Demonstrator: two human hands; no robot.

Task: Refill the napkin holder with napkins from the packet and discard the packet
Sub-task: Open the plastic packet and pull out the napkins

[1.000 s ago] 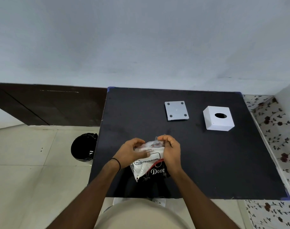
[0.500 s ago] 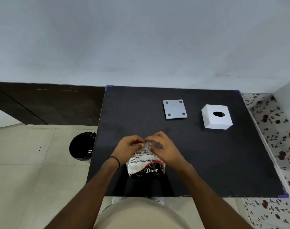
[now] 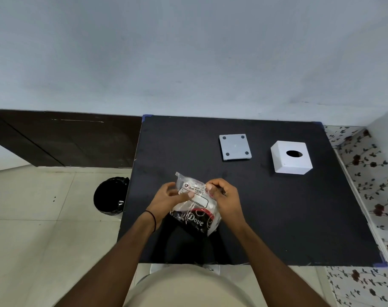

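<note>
A plastic napkin packet (image 3: pixel 196 209), clear on top with a black and red "Dove" print below, is held just above the near middle of the black table (image 3: pixel 277 218). My left hand (image 3: pixel 166 199) grips its left side, thumb across the label. My right hand (image 3: pixel 224 197) pinches the packet's upper right edge. The white napkin holder cover (image 3: pixel 291 158), with an oval hole on top, sits at the far right. Its grey square base (image 3: pixel 235 146), with four dark pads, lies separately to the left of the cover.
A round bin with a black liner (image 3: pixel 111 196) stands on the tiled floor just left of the table. A dark wooden panel (image 3: pixel 62 138) runs along the wall to the left. A floral patterned surface (image 3: pixel 370 178) borders the table on the right.
The packet has tilted so its top points up and left, showing the white label. My hands have shifted apart, the left to the side and the right to the upper right edge.
</note>
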